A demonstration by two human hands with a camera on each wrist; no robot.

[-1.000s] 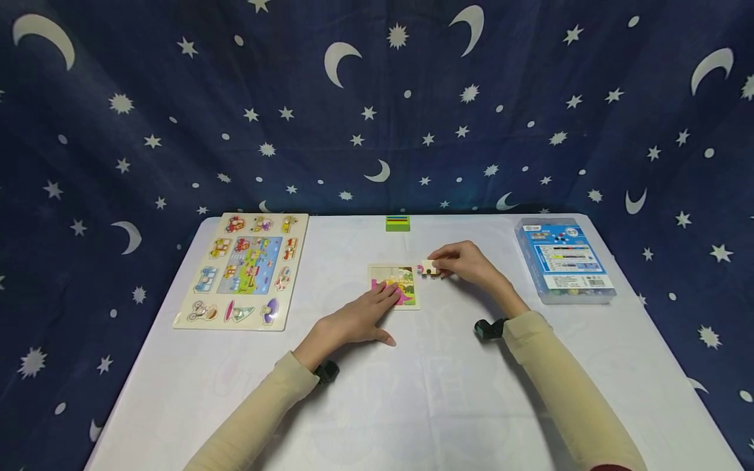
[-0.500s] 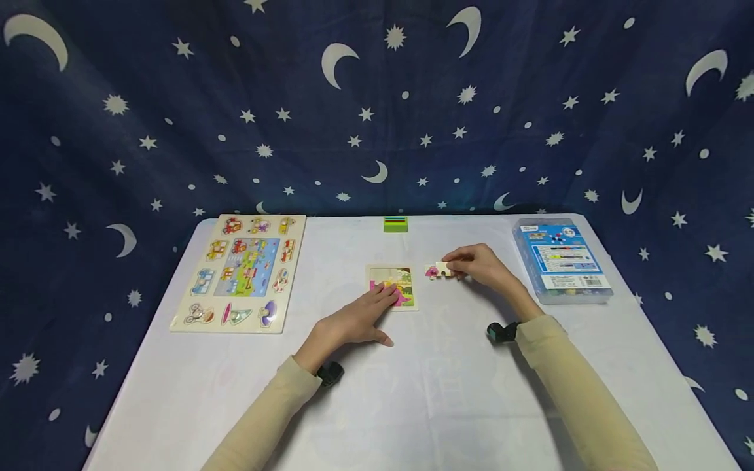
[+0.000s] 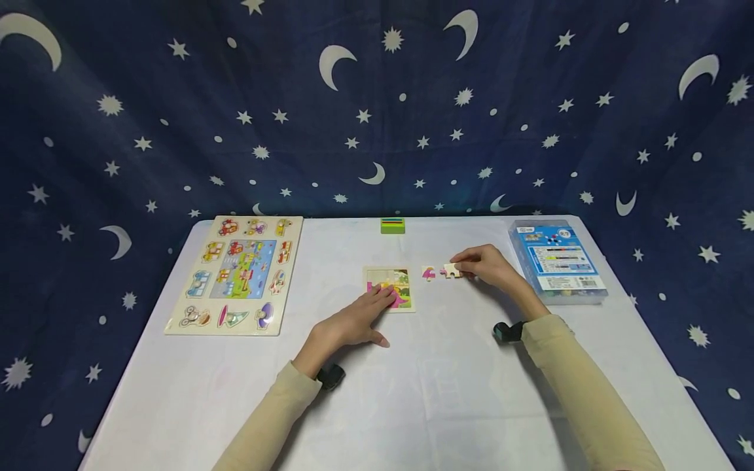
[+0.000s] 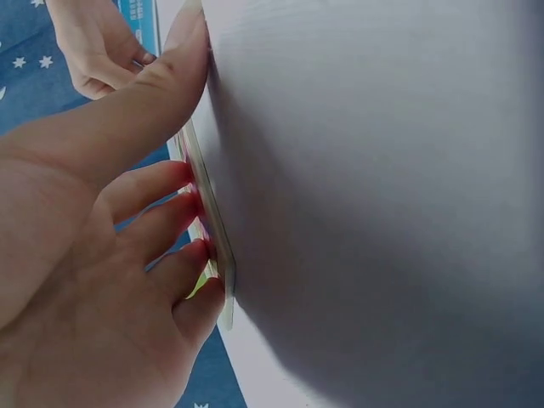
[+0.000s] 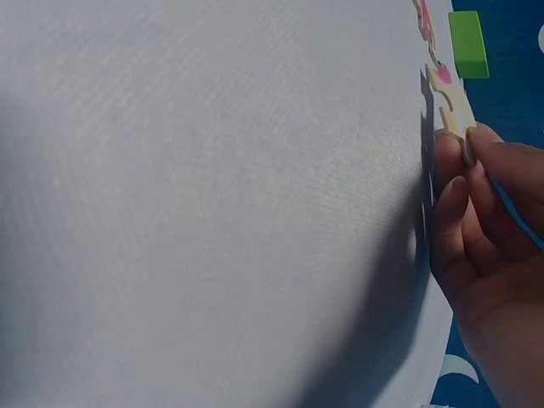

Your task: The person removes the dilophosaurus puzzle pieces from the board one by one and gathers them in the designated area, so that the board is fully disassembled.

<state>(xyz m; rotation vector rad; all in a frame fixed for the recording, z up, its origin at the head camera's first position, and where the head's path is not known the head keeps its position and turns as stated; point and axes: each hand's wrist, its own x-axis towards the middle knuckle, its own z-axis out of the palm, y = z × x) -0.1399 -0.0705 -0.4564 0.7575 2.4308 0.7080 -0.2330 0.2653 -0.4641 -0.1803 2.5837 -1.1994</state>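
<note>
A small square puzzle board (image 3: 412,310) with a pink and green picture lies on the white table. The fingers of my left hand (image 3: 360,319) rest on its front left part and hide some of the picture; the thumb is spread onto the cloth. Right of the board, a pink and cream puzzle piece (image 3: 429,273) lies on the table. My right hand (image 3: 486,268) pinches a second puzzle piece (image 3: 452,271), cream with a pink tab, between thumb and fingers. In the right wrist view, this held piece (image 5: 459,119) is tilted at the fingertips, close to the table.
A large wooden peg puzzle (image 3: 175,328) with vehicle shapes lies at the left. A small green box (image 3: 393,227) stands at the back edge. At the right is a clear plastic case (image 3: 559,261) with a blue label. A starry dark blue curtain (image 3: 265,118) hangs behind the table.
My right hand has moved to the right. The two puzzle pieces, close together before, are now apart: one lies on the table, the other stays pinched. My left hand keeps its place on the board.
</note>
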